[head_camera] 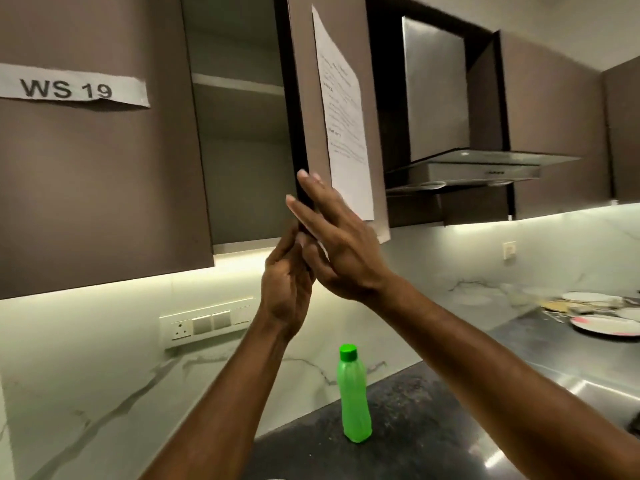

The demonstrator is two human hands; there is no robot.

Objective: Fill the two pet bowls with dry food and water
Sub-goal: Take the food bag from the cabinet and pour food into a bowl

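Closest to me are the two bare forearms, rising from the bottom of the view toward the wall cabinet. Starting at the left: a strip labelled WS 19 (74, 87) sits on the shut cabinet front, and below it a switch panel (207, 322) on the marble backsplash. Next, the open compartment, and as far as I can see its shelf (239, 84) holds nothing. My left hand (287, 282) curls its fingers around the lower edge of the cabinet door (304, 109); my right hand (337, 237) lies flat against the door's outer face, fingers spread and straight, gripping nothing. A printed sheet (341, 109) is stuck to that door. Down on the dark counter stands the green bottle (354, 388), capped and upright, presumably the water.

No pet bowls, no dry food anywhere in view, so I judge the task barely begun: both fills remain, and the supplies are still to be found.

Room to move: the door edge juts toward me at head height, worth minding. The counter around the bottle is open. Further right, the range hood (485, 168) overhangs, and plates (606, 323) crowd the far corner.
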